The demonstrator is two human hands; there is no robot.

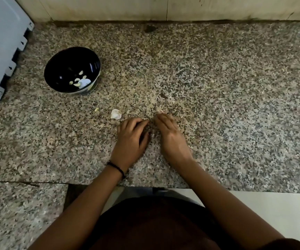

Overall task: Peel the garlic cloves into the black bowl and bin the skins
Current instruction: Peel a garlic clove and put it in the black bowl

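Here, the speckled granite counter (217, 87) is grainy in pink, grey and black. The glossy, round black bowl (55, 58) stands on it, well away from both hands, to their far left. It holds several small, pale peeled cloves (80, 73) and a papery white scrap (84, 81). A white, curled piece of garlic (116, 114) lies on the stone just beyond the left hand (132, 139); whether it is skin or clove I cannot tell. That hand rests knuckles up with its fingers curled under, and what they hold is hidden. A thin dark band (116, 167) circles its wrist. The right hand (170, 136), blurred, lies with its fingers stretched forward and close together on the counter.
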